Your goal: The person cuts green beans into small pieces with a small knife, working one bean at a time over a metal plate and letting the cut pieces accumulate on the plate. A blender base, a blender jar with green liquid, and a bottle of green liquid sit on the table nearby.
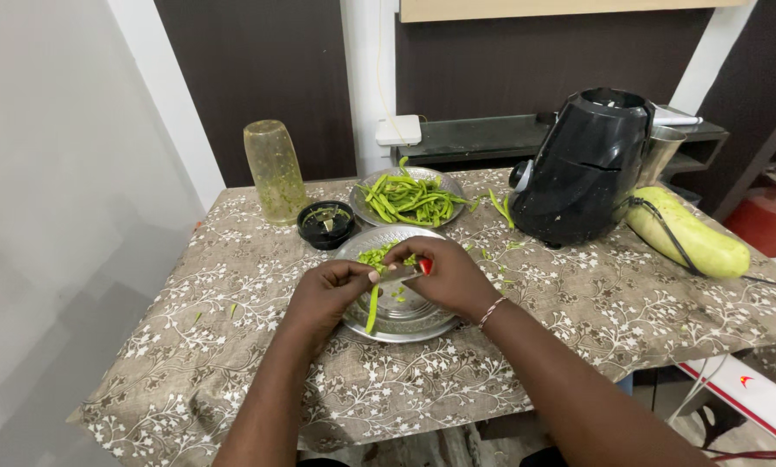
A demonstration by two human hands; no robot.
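Over the near round steel plate [397,324] holding chopped green pieces, the left hand [327,290] pinches a long green bean [372,307], while the right hand [448,275] is closed around a red-handled knife [405,272]. Farther back, a second steel plate [366,186] holds whole beans; left of it stands a small black bowl [326,225].

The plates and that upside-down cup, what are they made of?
Both plates, near plate and far plate, look like shiny steel: silvery, reflecting light. The upside-down tumbler seems see-through yellowish plastic or glass; which one is unclear.

White box [745,393] (red mark), floor, lower right
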